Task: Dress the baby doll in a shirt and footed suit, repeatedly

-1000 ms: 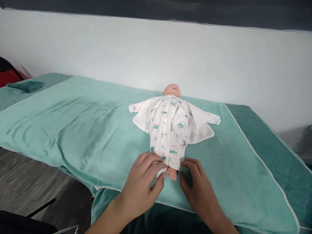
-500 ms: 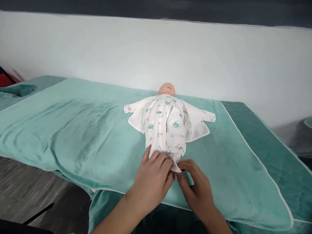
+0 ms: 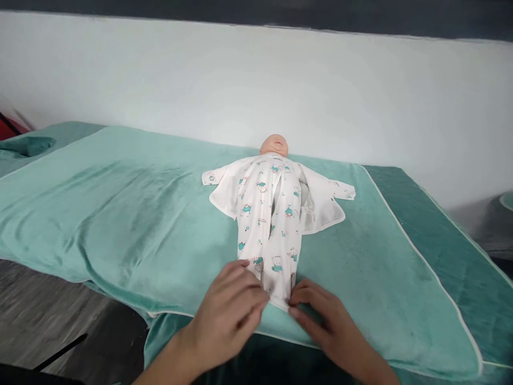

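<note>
A baby doll (image 3: pixel 274 145) lies on its back, head toward the wall, dressed in white baby clothes (image 3: pixel 250 219) printed with small cartoon figures. Both sleeves stretch out sideways, and open flaps lie spread on either side. The lower cloth runs down toward me with a gap along its middle. At its lower left, my left hand (image 3: pixel 230 310) is closed with the hem at its fingertips. My right hand (image 3: pixel 326 321) pinches the right corner of that hem between thumb and fingers. The doll's arms and legs are hidden by cloth.
A light green velvety blanket (image 3: pixel 132 214) covers the bed, over a darker green cover (image 3: pixel 433 230) at the right. A white wall (image 3: pixel 256 85) stands behind. Grey flooring (image 3: pixel 44 297) shows at the lower left, with a dark thin bar (image 3: pixel 60 353).
Both hands have moved closer to me and farther apart, drawing the lower hem down and spreading it flatter. The gap along the middle of the clothes has widened.
</note>
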`<state>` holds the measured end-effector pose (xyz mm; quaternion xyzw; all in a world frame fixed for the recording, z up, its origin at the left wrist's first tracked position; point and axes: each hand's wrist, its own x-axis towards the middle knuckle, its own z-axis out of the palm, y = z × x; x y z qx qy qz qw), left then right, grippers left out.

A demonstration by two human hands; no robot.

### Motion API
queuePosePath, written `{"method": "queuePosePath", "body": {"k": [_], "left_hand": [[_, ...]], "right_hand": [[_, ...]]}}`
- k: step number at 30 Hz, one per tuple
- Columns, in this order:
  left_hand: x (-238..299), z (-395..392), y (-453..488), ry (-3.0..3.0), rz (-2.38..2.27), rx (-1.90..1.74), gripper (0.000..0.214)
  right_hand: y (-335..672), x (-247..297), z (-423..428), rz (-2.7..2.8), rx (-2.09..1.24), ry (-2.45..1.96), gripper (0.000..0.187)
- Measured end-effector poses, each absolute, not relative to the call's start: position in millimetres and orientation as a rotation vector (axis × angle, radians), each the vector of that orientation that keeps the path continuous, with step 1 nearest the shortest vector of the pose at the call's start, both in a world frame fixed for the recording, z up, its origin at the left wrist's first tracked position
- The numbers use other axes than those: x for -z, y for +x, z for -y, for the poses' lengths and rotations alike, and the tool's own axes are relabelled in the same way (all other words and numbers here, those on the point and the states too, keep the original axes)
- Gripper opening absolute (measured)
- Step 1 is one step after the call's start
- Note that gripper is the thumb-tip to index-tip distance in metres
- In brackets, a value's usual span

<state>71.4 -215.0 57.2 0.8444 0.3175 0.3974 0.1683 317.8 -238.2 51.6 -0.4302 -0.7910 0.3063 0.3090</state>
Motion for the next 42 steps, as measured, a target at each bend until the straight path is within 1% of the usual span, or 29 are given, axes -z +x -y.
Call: {"method": "queuePosePath", "body": {"k": [1, 3, 6, 8, 10, 14, 19, 24, 27, 29, 31, 34, 35, 37, 39, 41, 42], "left_hand": [[-51.9, 205.8, 65.6, 2.315, -0.961, -1.200, 0.016], [-39.4, 179.0, 54.7, 2.208, -1.208, -1.305, 0.017], [-22.4, 130.3, 45.4, 2.356, -1.473, -1.168, 0.028], [-16.7, 103.2, 45.7, 2.507, -1.485, -0.977, 0.032], [-16.0, 84.5, 49.4, 2.645, -1.458, -0.804, 0.032], [-22.8, 66.4, 56.4, 2.810, -1.398, -0.615, 0.030], [-27.7, 61.0, 55.8, 2.898, -1.343, -0.577, 0.024], [-25.2, 74.2, 49.1, 2.793, -1.339, -0.775, 0.021], [-21.0, 77.6, 40.9, 2.610, -1.288, -0.894, 0.021], [-17.6, 71.8, 34.1, 2.388, -1.420, -1.044, 0.021], [-14.3, 60.3, 27.8, 2.137, -1.732, -1.138, 0.021], [-11.9, 40.2, 22.1, 1.875, -2.167, -0.998, 0.033], [-12.0, 34.3, 21.4, 1.841, -2.232, -0.924, 0.036], [-13.0, 25.5, 21.0, 1.823, -2.276, -0.828, 0.036], [-13.9, 20.8, 21.0, 1.827, -2.273, -0.810, 0.029], [-13.7, 19.6, 20.5, 1.823, -2.235, -0.854, 0.021], [-13.5, 20.0, 20.2, 1.806, -2.188, -0.907, 0.019]], "right_hand": [[324.2, -51.0, 230.9, 2.074, -0.765, -1.176, 0.009], [336.3, -47.3, 210.9, 2.037, -0.517, -1.300, 0.012], [346.5, -38.2, 175.1, 2.096, -0.102, -1.455, 0.023], [346.2, -33.4, 154.7, 2.189, 0.000, -1.485, 0.027], [342.3, -31.6, 140.1, 2.273, 0.058, -1.483, 0.027], [334.8, -34.0, 124.4, 2.329, 0.167, -1.511, 0.024], [339.8, -37.4, 121.8, 2.363, 0.103, -1.429, 0.021], [352.9, -39.3, 136.4, 2.342, -0.034, -1.288, 0.022], [362.9, -36.8, 138.5, 2.262, -0.168, -1.280, 0.023], [373.2, -33.6, 133.0, 2.062, -0.153, -1.383, 0.022], [386.9, -31.1, 123.2, 1.802, -0.030, -1.606, 0.026], [407.8, -32.6, 104.6, 1.535, 0.071, -2.033, 0.042], [413.0, -35.0, 97.9, 1.485, 0.029, -2.142, 0.044], [418.3, -42.7, 83.6, 1.407, -0.177, -2.204, 0.035], [414.6, -53.8, 68.0, 1.359, -0.404, -2.098, 0.023], [400.2, -68.2, 53.4, 1.329, -0.528, -1.948, 0.020], [389.1, -76.4, 47.8, 1.316, -0.548, -1.865, 0.022]]}}
